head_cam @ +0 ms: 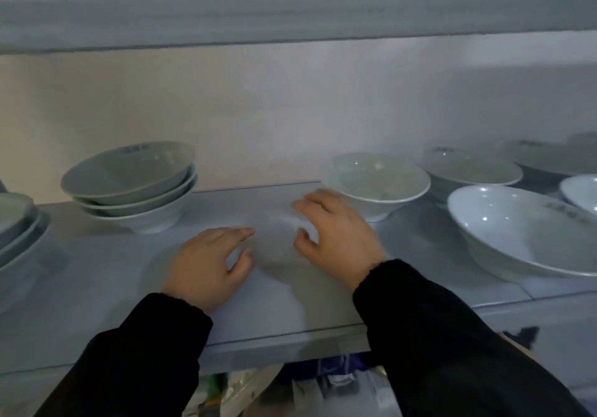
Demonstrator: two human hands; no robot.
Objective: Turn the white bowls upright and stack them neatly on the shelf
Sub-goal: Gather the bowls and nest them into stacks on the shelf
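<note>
From the head view, both my hands hang over the middle of the shelf (97, 274), palms down and turned toward each other. My left hand (206, 265) and right hand (336, 239) hold nothing, with the fingers loosely bent and each thumb apart from its fingers. A pale smear lies between them. It may only be blur, and I cannot make a bowl out of it.

The nearest bowl (378, 184) stands mouth up just behind my right fingertips, back and a little right, so the right hand is clearly the closer one. It is round, so no approach angle is better than another, and I would take it by the rim. The stack (129, 187), three bowls nested mouth up, sits back and left of my left hand, well apart from that bowl. I judge the coming carry runs right to left across the bare middle. Every bowl I can see is already upright.

A big bowl (523, 232) tilts toward me at the front right, with more bowls behind it. The shelf looks smooth and slick. The upper shelf (290, 6) hangs low, so there is little height for lifting. The wall (226, 110) closes the back.
</note>
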